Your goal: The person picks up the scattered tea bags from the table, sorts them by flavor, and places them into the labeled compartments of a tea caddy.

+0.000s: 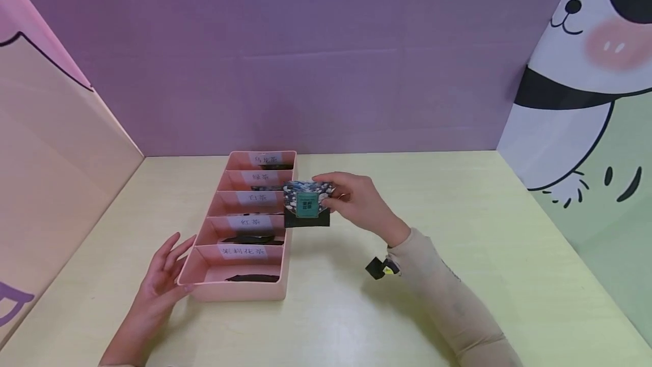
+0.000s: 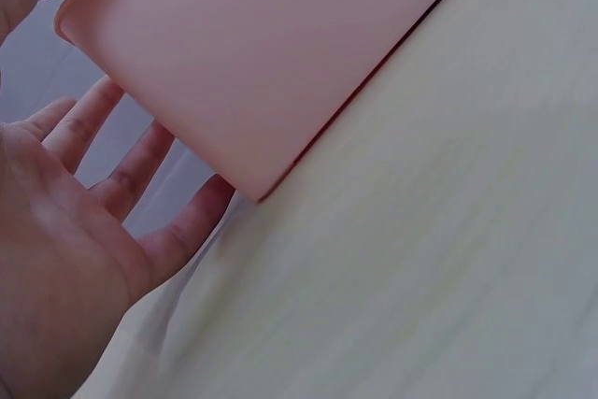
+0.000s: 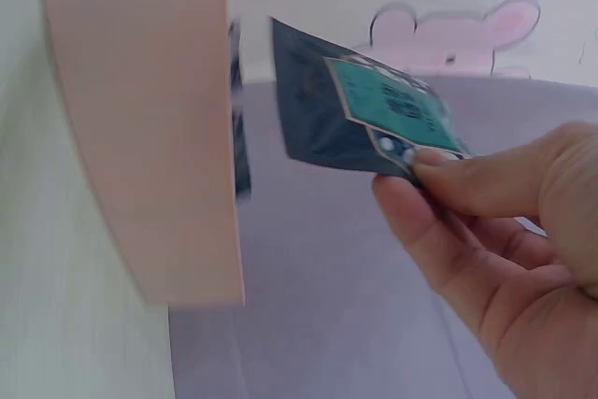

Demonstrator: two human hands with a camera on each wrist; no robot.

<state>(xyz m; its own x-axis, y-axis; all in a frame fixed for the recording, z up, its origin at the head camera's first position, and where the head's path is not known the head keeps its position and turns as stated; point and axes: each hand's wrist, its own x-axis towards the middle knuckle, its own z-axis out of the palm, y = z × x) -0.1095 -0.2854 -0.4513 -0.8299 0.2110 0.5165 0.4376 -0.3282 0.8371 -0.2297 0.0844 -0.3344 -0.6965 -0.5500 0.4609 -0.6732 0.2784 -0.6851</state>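
Note:
Between its thumb and fingers my right hand [image 1: 363, 200] pinches a tea bag packet [image 1: 307, 204], dark with a teal label and a flowery print. The packet is raised over the right side of a pink divided box [image 1: 287, 268], apart from the box wall in the right wrist view. My left hand [image 1: 162, 279] rests at the box's near left corner, thumb by the front rim. In the left wrist view, the other fingers [image 2: 140, 170] are spread and fairly straight along the box's outer wall.
The box has several compartments in a row, each with a white label [image 1: 242, 251] of handwritten characters. Dark packets [image 1: 252, 278] lie inside. It stands on a pale wooden table [image 1: 433, 299], with a purple panel [image 1: 326, 61] behind and cartoon-printed panels [image 1: 570, 129] at the sides.

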